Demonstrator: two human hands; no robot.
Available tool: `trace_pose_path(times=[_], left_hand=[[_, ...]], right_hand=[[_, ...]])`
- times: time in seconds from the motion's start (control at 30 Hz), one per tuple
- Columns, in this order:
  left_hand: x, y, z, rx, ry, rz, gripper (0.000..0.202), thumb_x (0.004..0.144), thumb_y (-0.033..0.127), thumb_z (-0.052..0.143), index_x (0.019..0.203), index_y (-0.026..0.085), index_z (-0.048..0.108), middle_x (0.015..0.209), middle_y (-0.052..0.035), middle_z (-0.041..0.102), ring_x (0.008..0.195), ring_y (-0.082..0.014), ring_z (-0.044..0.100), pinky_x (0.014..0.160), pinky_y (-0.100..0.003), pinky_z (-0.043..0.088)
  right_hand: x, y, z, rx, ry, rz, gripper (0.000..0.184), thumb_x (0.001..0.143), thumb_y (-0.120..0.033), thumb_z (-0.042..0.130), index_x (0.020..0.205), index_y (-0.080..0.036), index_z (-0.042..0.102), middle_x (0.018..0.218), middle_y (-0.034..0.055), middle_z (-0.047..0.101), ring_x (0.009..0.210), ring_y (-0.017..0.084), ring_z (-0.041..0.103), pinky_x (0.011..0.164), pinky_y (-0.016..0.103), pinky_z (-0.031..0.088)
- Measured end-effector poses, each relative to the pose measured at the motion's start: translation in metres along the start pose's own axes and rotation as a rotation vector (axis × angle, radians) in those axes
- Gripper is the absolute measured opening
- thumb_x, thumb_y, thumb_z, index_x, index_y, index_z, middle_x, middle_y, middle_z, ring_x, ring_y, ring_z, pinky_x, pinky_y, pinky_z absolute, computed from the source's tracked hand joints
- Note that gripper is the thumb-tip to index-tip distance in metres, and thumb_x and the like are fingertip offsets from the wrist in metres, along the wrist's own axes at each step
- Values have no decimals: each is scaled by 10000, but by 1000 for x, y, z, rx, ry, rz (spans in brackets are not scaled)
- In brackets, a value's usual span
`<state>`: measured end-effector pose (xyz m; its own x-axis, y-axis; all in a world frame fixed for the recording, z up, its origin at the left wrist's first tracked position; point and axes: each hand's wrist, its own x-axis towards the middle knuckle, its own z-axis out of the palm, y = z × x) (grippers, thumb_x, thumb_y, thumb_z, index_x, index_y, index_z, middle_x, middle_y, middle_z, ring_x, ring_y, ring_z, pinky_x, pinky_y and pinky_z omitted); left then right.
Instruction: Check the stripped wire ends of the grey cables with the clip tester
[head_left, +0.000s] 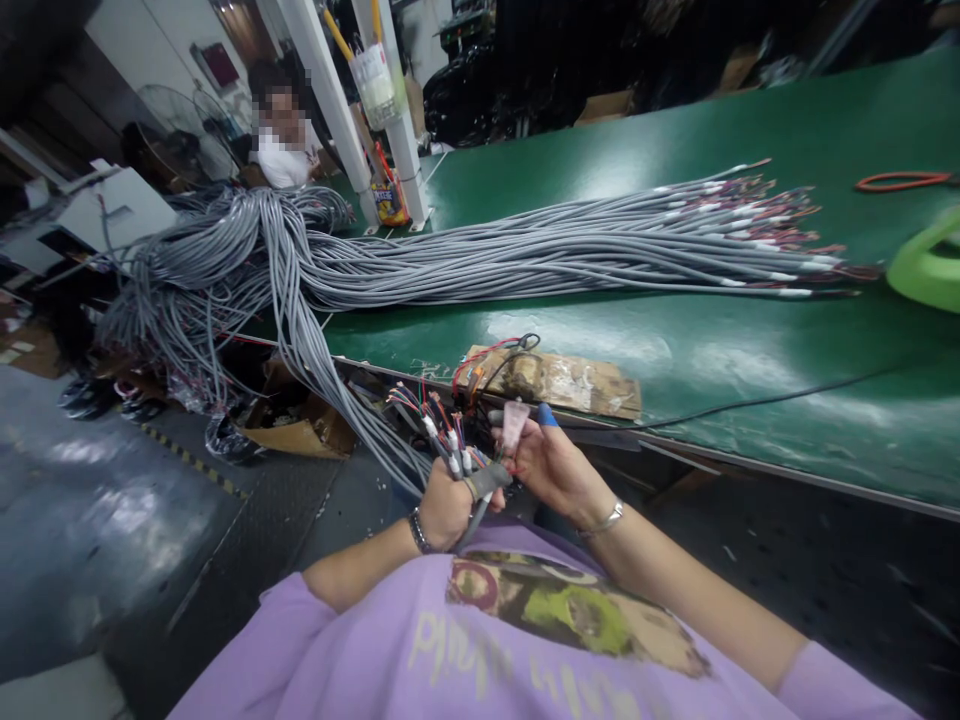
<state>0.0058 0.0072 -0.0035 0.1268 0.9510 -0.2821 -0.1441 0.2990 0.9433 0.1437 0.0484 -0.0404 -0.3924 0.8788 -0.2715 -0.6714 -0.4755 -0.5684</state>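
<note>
My left hand is closed around a bundle of grey cables, whose stripped ends fan upward with coloured wires and white sleeves. Grey wrapping covers its thumb. Close beside it, my right hand has its fingers drawn together near the wire ends, and a blue cover sits on one fingertip. A small translucent pinkish piece shows at those fingers; whether it is held or worn, I cannot tell. What lies between the fingertips is too small to make out.
A long pile of grey cables lies across the green table. Near the table edge is a wooden board with wires. Orange-handled tool and a green object lie right. A person is behind a white post.
</note>
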Motion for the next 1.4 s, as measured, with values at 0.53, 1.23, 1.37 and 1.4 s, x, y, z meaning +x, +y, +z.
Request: trace_pose_path(times=[0.53, 1.23, 1.37, 1.4], left_hand=[[9, 0, 8, -25, 47, 2, 465, 577, 566, 761, 471, 163, 556, 400, -9, 540, 379, -111, 480, 443, -257, 427], [-1, -8, -2, 7, 69, 38, 428, 632, 536, 747, 493, 165, 584, 437, -14, 572, 420, -116, 512, 477, -248, 444], [1, -8, -2, 37, 90, 84, 419, 655, 517, 738, 488, 171, 573, 443, -8, 573, 434, -114, 518, 492, -243, 446], [2, -8, -1, 40, 90, 88, 425, 655, 518, 738, 480, 172, 564, 440, -8, 570, 431, -114, 516, 492, -244, 446]], right_hand=[[6, 6, 0, -27, -90, 17, 397, 736, -580, 685, 870, -207, 699, 592, -1, 644, 547, 176, 580, 569, 335, 468], [1, 0, 2, 3, 11, -9, 290, 723, -517, 714, 795, -237, 691, 743, 1, 699, 604, 118, 562, 554, 244, 437], [3, -2, 2, -53, 46, -43, 200, 748, -413, 711, 823, -227, 711, 736, 14, 702, 661, 143, 585, 592, 265, 443], [3, -2, 2, -60, 45, -47, 213, 752, -427, 705, 818, -224, 710, 739, 19, 701, 658, 147, 583, 597, 273, 444]])
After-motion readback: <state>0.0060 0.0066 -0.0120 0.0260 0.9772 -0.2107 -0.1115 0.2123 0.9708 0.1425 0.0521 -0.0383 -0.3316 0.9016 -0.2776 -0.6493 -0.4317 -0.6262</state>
